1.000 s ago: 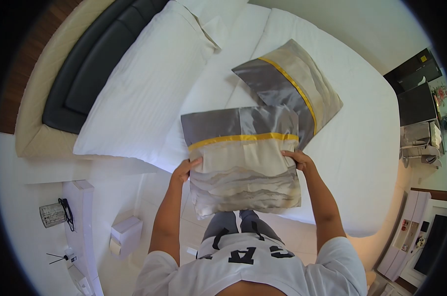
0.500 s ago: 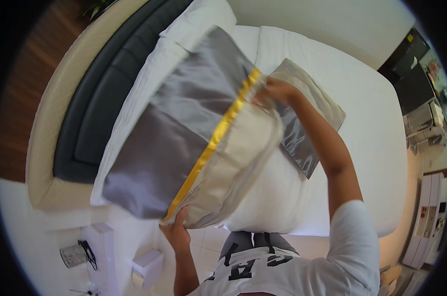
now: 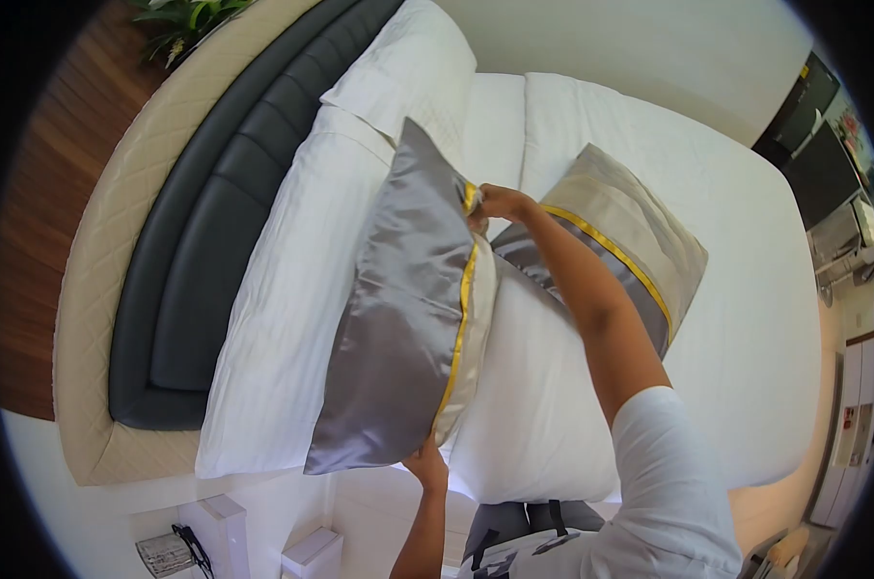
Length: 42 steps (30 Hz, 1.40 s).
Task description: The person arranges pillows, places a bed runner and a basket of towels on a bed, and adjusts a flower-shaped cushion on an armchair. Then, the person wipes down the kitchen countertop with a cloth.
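1. Currently, a grey satin cushion (image 3: 398, 318) is held by both hands above the bed (image 3: 746, 318), between the white pillows and the bare part of the white cover.
2. Its far part is gripped by the right hand (image 3: 500, 205), with fabric bunched at the fingers near a yellow band (image 3: 465, 309).
3. Its near end is pinched by the left hand (image 3: 425, 465); some of the fingers are hidden, so their exact placing cannot be told.
4. The cushion is tilted, its grey face turned toward the headboard (image 3: 210, 270) and only a narrow strip of its beige part shown.
5. The nearer white pillow (image 3: 283, 299) is partly covered in view by the cushion; whether the two are touching cannot be told. The farther white pillow (image 3: 418, 82) is leaned by the headboard too.
6. A second cushion (image 3: 640, 212), beige and grey with a yellow stripe, is laid flat on the bed, partly hidden by the right forearm.
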Each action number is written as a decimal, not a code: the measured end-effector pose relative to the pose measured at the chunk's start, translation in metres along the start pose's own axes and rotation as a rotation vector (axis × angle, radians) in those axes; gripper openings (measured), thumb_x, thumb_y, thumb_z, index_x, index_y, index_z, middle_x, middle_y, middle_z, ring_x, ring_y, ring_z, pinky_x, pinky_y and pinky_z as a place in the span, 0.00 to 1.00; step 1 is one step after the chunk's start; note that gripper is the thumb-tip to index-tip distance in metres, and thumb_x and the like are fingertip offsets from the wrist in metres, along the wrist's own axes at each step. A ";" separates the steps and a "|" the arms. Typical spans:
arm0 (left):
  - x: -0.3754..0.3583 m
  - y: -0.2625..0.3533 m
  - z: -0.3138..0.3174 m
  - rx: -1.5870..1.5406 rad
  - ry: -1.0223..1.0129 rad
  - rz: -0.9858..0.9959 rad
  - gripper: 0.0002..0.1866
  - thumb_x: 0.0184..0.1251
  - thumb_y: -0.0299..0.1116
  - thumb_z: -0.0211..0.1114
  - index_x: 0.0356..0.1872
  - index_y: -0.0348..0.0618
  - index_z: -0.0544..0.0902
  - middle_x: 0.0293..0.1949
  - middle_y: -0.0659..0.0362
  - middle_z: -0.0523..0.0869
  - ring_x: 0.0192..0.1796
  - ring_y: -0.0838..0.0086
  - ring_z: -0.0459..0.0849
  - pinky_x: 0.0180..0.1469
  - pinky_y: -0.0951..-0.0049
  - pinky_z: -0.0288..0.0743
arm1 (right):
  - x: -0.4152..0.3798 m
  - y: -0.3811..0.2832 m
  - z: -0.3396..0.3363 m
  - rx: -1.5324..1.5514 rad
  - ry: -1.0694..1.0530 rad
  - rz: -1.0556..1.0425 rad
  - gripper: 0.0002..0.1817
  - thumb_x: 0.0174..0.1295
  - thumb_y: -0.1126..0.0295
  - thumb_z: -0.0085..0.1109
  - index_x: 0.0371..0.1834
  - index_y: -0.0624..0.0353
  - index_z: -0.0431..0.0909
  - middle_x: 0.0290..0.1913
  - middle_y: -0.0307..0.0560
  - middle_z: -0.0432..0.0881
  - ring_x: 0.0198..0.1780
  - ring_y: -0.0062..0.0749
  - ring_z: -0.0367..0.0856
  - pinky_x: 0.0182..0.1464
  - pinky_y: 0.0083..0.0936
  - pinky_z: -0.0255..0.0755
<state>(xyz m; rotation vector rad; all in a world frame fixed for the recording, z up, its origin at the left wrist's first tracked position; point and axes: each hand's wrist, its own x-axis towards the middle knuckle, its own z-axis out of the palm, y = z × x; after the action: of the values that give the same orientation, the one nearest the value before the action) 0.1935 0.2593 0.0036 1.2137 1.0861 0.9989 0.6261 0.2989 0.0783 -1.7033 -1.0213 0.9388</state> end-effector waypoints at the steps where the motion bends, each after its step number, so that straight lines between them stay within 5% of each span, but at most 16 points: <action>1: 0.002 0.003 0.001 -0.071 -0.035 -0.032 0.22 0.48 0.14 0.64 0.47 0.28 0.68 0.47 0.51 0.75 0.48 0.69 0.75 0.53 0.72 0.69 | 0.000 -0.005 -0.001 0.061 -0.008 0.013 0.18 0.33 0.72 0.64 0.33 0.65 0.78 0.32 0.43 0.80 0.37 0.27 0.74 0.44 0.19 0.66; 8: 0.027 0.043 0.022 -0.153 0.048 -0.005 0.20 0.47 0.15 0.65 0.43 0.31 0.69 0.45 0.52 0.76 0.46 0.71 0.76 0.52 0.74 0.70 | 0.055 -0.038 0.001 0.161 -0.139 -0.025 0.13 0.41 0.75 0.67 0.33 0.65 0.79 0.31 0.42 0.81 0.33 0.23 0.77 0.41 0.21 0.69; 12: 0.045 0.025 0.008 -0.056 0.112 -0.035 0.21 0.46 0.17 0.66 0.44 0.30 0.69 0.44 0.53 0.77 0.45 0.72 0.76 0.51 0.75 0.69 | 0.070 -0.028 0.010 0.047 -0.046 0.009 0.14 0.39 0.78 0.66 0.33 0.63 0.79 0.31 0.40 0.81 0.34 0.22 0.77 0.41 0.20 0.69; 14: 0.048 0.023 -0.004 0.098 0.031 0.029 0.21 0.46 0.17 0.66 0.44 0.30 0.70 0.42 0.53 0.78 0.45 0.72 0.77 0.50 0.75 0.69 | 0.075 -0.020 0.001 0.157 -0.206 -0.067 0.17 0.39 0.79 0.66 0.36 0.63 0.78 0.31 0.39 0.81 0.34 0.23 0.77 0.42 0.20 0.69; 17: 0.049 0.034 -0.026 -0.111 0.004 0.036 0.26 0.47 0.17 0.65 0.49 0.30 0.67 0.47 0.52 0.76 0.49 0.70 0.74 0.55 0.73 0.64 | 0.077 -0.043 -0.011 0.235 -0.161 -0.231 0.29 0.44 0.75 0.65 0.54 0.63 0.69 0.50 0.45 0.74 0.50 0.25 0.71 0.52 0.21 0.62; 20: 0.048 0.094 -0.027 -0.096 0.006 0.249 0.32 0.53 0.19 0.59 0.60 0.34 0.57 0.59 0.50 0.65 0.58 0.69 0.65 0.63 0.69 0.54 | 0.070 -0.100 -0.009 0.378 -0.066 -0.081 0.34 0.46 0.69 0.67 0.59 0.63 0.65 0.57 0.45 0.68 0.56 0.25 0.65 0.56 0.21 0.58; 21: 0.055 0.103 -0.030 -0.010 0.096 0.389 0.26 0.56 0.23 0.59 0.56 0.32 0.63 0.54 0.52 0.71 0.56 0.70 0.69 0.61 0.70 0.57 | 0.071 -0.114 -0.004 0.354 0.067 -0.086 0.33 0.43 0.66 0.69 0.55 0.63 0.69 0.53 0.46 0.71 0.54 0.27 0.67 0.55 0.22 0.60; 23: 0.066 0.115 -0.045 0.098 0.182 0.317 0.18 0.59 0.26 0.61 0.49 0.30 0.71 0.43 0.53 0.79 0.44 0.75 0.76 0.45 0.79 0.69 | 0.079 -0.123 0.003 0.332 0.204 -0.090 0.33 0.41 0.63 0.72 0.51 0.64 0.73 0.49 0.47 0.75 0.53 0.29 0.70 0.54 0.24 0.63; 26: 0.073 0.142 -0.057 0.461 0.280 0.293 0.10 0.60 0.28 0.61 0.37 0.30 0.78 0.31 0.57 0.82 0.32 0.81 0.76 0.36 0.84 0.69 | 0.111 -0.115 0.000 0.370 0.174 -0.238 0.14 0.44 0.66 0.70 0.34 0.60 0.82 0.32 0.40 0.81 0.37 0.25 0.76 0.45 0.21 0.67; 29: 0.082 0.161 -0.051 0.411 0.300 0.463 0.09 0.61 0.28 0.61 0.36 0.31 0.78 0.28 0.59 0.82 0.28 0.84 0.74 0.30 0.87 0.65 | 0.094 -0.132 -0.003 0.543 0.252 -0.169 0.14 0.46 0.64 0.69 0.34 0.58 0.82 0.33 0.39 0.81 0.39 0.22 0.75 0.47 0.19 0.65; 31: 0.089 0.159 -0.045 0.336 0.301 0.542 0.09 0.62 0.30 0.59 0.36 0.32 0.78 0.29 0.59 0.82 0.27 0.84 0.72 0.28 0.86 0.63 | 0.102 -0.120 -0.001 0.510 0.307 -0.171 0.12 0.46 0.65 0.69 0.32 0.58 0.82 0.30 0.38 0.80 0.33 0.22 0.75 0.40 0.19 0.67; 34: 0.090 0.162 -0.034 0.228 0.235 0.374 0.12 0.65 0.33 0.55 0.37 0.31 0.77 0.30 0.58 0.81 0.30 0.83 0.74 0.31 0.85 0.65 | 0.114 -0.104 0.009 0.367 0.421 -0.150 0.10 0.46 0.66 0.69 0.28 0.59 0.81 0.24 0.35 0.78 0.26 0.18 0.71 0.31 0.19 0.65; 37: 0.078 0.163 -0.038 0.340 0.238 0.473 0.14 0.65 0.36 0.55 0.40 0.33 0.76 0.34 0.56 0.81 0.34 0.81 0.76 0.34 0.86 0.69 | 0.113 -0.108 0.002 0.433 0.412 -0.153 0.10 0.46 0.65 0.69 0.27 0.59 0.81 0.23 0.35 0.77 0.25 0.17 0.71 0.31 0.18 0.65; 42: 0.084 0.142 -0.054 0.361 0.280 0.538 0.13 0.66 0.36 0.55 0.25 0.39 0.70 0.22 0.62 0.71 0.27 0.83 0.70 0.29 0.84 0.68 | 0.119 -0.120 0.009 0.434 0.513 -0.256 0.10 0.47 0.64 0.68 0.27 0.59 0.81 0.25 0.37 0.78 0.27 0.19 0.72 0.33 0.19 0.66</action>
<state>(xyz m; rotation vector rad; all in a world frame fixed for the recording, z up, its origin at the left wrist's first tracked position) 0.1557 0.3658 0.1353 1.7549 1.2202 1.4567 0.6344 0.4407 0.1714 -1.3094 -0.6157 0.4723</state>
